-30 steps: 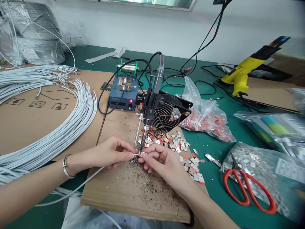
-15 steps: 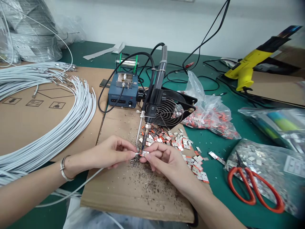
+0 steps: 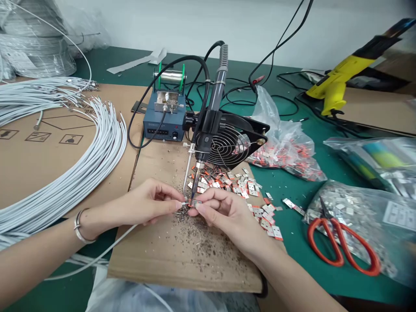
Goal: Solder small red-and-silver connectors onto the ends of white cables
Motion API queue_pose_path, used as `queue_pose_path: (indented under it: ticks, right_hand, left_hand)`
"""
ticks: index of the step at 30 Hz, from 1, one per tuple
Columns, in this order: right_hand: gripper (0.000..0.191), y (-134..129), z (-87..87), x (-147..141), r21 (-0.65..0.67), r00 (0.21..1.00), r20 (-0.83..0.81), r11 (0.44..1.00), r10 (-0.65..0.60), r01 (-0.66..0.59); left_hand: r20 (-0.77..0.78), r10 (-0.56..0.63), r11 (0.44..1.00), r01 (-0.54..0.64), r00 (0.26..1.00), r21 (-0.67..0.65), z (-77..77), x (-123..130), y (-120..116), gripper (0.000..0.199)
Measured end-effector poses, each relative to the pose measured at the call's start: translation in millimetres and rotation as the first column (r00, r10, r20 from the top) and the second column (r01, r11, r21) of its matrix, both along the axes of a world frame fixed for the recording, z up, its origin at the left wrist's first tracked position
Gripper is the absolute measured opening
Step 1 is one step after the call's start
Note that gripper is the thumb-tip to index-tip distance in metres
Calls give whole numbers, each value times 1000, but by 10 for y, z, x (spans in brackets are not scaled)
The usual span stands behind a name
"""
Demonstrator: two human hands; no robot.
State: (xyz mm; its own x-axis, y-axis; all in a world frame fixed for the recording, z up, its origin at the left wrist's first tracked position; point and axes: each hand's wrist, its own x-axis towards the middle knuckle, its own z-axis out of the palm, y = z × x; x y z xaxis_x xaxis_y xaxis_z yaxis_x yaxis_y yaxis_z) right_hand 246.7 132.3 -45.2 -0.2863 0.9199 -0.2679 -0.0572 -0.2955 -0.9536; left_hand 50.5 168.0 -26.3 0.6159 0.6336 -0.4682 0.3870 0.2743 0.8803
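Observation:
My left hand (image 3: 159, 203) pinches a white cable (image 3: 121, 237) close to its end; the rest trails down to the left. Between the thumb and fingers of my right hand (image 3: 224, 212) is a small metal connector plate (image 3: 196, 202). Cable end and plate meet right under the tip of a soldering iron (image 3: 196, 180), which a stand holds upright at a slight tilt. A thin metal solder feed tube (image 3: 187, 172) comes down beside the tip. Whether the cable end touches the plate is too small to tell.
Loose connector plates (image 3: 251, 187) lie behind my right hand on cardboard (image 3: 156, 255). A fan (image 3: 227, 145) and a blue solder feeder (image 3: 162, 121) stand behind. Bundled white cables (image 3: 97, 160) are left; orange-handled scissors (image 3: 341, 242), plastic bags (image 3: 286, 151) and a yellow heat gun (image 3: 341, 80) right.
The view has shifted slightly, so the scene sits a little higher and further left. Both hands keep their hold under the iron; the plate looks slightly tilted compared with before.

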Motion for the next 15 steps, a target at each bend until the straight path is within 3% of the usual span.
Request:
queue_pose_path:
  ticks: [15]
  right_hand:
    - [26,29,-18,-31,33,999,43,999,11,-12]
  left_hand:
    - [-18,-3,1000,3,1000,13,-20,4,17,28]
